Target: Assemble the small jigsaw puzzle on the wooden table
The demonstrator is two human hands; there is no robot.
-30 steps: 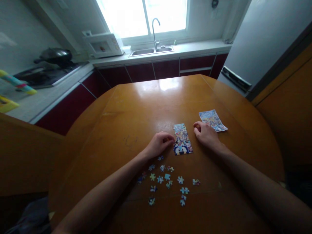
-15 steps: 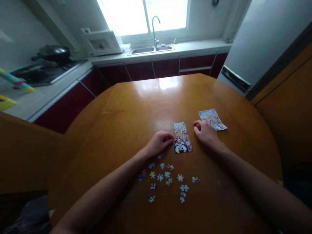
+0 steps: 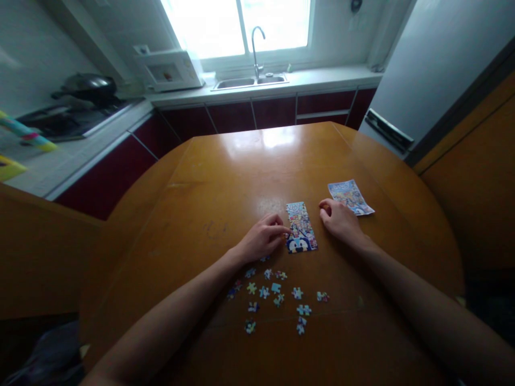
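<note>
A partly assembled jigsaw puzzle [image 3: 302, 225], a tall strip with a blue dog's face at its near end, lies on the wooden table. My left hand [image 3: 263, 236] touches its left edge, index finger stretched onto it and the other fingers curled. Whatever is beneath those fingertips is hidden. To the right of the strip my right hand [image 3: 341, 221] rests on the table, fingers loosely bent, thumb apart from them, holding nothing visible. Just beyond it lies a printed picture sheet [image 3: 351, 195]. Several loose puzzle pieces [image 3: 276, 288] are scattered nearer to me, one partly covered by my left hand.
The round-ended wooden table [image 3: 249, 182] has a counter behind it with a sink [image 3: 237, 83], a tap [image 3: 255, 51] and a white microwave [image 3: 171, 71]. A pan [image 3: 90, 86] sits on the stove at left. A fridge [image 3: 434, 64] stands at right.
My left hand has shifted slightly, its index finger straightening onto the puzzle's left edge. My right hand, the sheet and the loose pieces stay where they were.
</note>
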